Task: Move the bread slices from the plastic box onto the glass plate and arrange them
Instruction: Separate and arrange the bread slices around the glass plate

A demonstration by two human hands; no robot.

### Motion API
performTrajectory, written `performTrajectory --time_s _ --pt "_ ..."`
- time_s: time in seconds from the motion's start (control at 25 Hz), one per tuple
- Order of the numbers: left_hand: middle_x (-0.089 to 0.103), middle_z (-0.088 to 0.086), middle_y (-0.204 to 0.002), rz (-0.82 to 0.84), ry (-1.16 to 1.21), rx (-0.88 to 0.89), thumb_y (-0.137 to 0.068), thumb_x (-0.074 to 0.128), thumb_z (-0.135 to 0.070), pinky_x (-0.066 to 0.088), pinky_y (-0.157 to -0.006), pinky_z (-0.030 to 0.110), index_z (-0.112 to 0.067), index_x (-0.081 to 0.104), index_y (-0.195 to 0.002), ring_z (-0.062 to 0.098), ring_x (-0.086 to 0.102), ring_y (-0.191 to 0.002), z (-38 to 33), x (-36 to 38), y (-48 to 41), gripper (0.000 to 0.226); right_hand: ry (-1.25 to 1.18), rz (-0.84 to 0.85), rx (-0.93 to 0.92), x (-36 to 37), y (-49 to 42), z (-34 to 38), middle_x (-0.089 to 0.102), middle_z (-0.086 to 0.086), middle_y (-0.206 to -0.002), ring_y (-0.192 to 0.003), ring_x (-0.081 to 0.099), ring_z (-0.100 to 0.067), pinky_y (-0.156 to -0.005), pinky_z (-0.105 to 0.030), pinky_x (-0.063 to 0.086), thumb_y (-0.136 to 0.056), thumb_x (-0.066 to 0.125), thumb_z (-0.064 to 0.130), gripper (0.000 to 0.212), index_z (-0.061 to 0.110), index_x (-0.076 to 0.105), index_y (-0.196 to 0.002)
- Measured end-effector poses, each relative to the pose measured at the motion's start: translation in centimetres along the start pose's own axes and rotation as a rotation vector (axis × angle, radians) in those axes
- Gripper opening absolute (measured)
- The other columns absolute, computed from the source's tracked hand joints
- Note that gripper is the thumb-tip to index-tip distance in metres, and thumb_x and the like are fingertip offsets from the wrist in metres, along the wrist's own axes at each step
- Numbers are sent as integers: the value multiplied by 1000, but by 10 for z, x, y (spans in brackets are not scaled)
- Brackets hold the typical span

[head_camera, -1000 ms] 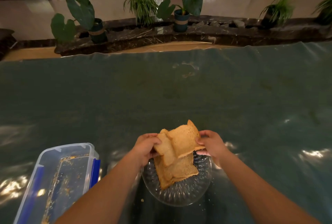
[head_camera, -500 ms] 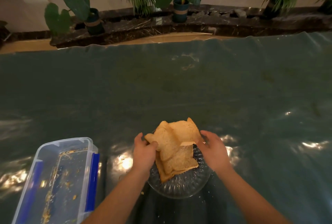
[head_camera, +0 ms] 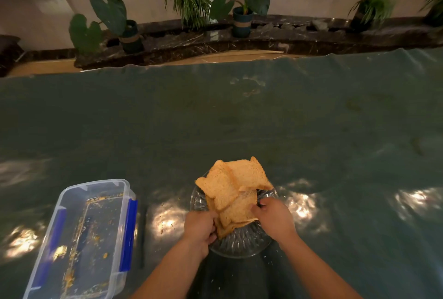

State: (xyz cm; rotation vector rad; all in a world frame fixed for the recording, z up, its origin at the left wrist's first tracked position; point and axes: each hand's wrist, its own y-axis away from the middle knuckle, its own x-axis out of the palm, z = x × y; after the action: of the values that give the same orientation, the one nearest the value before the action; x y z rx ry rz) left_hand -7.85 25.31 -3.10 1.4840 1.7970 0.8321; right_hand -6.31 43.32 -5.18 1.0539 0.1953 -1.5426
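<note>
A wide table (head_camera: 239,119) under a glossy green cover fills the view, with potted plants (head_camera: 244,8) on a dark stone ledge beyond its far edge. The landmark is the glass plate (head_camera: 242,243), a clear ribbed dish close to the person. On it lie the bread slices (head_camera: 230,193), overlapped in a loose fan; the farthest slices jut past the plate's far rim. The left hand (head_camera: 200,229) is at the near-left edge of the pile, its fingers curled closed on the corner of a lower slice. The right hand (head_camera: 273,218) is at the right edge of the pile, fingers pinched narrowly on a slice edge above the plate's right rim. Left of the plate, well apart, stands the plastic box (head_camera: 79,238), open, with blue clips; it holds only crumbs, so the transfer appears complete and arranging is the step in hand. Handling, as a judgement: the slices look light, dry and fairly stiff, perhaps toasted, and the crumbs in the box and near the plate suggest they flake and may snap if bent. They are best taken at opposite crust edges with a gentle pinch, sliding rather than lifting by one corner. The plate looks heavy and smooth, so slices may skate on it, and the overhanging ones could tip off.
</note>
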Motion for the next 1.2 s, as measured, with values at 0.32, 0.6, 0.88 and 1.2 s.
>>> performTrajectory --time_s 0.32,0.6,0.88,1.2 --pt "72 9 -77 27 -5 28 -88 66 -8 50 -53 30 -6 66 -86 20 66 -67 3 3 -8 2 -103 29 70 0 -5 4 50 -2 -58 -62 62 -27 -62 -39 51 -81 69 33 40 17 42 -58" --pt "73 14 -89 100 49 18 -86 67 -6 44 -52 29 -5 66 -97 24 61 -74 8 -3 -9 11 -315 22 192 -4 -6 -2 70 -9 -77 -66 73 -29 -69 -52 61 -78 71 25 21 13 54 -79" --pt "69 6 -83 -86 -65 188 -85 60 -9 60 -67 43 -17 68 -83 22 64 -76 4 -17 -10 11 -344 -59 223 -13 -8 -9 71 -5 -74 -52 69 -21 -61 -49 62 -69 72 21 15 16 62 -78" --pt "66 6 -77 -26 -505 349 -83 51 -6 61 -58 54 -27 67 -66 30 69 -74 2 -34 -18 31 -271 13 226 -21 1 -19 66 -6 -66 -53 66 -21 -52 -37 60 -72 71 19 19 10 60 -85"
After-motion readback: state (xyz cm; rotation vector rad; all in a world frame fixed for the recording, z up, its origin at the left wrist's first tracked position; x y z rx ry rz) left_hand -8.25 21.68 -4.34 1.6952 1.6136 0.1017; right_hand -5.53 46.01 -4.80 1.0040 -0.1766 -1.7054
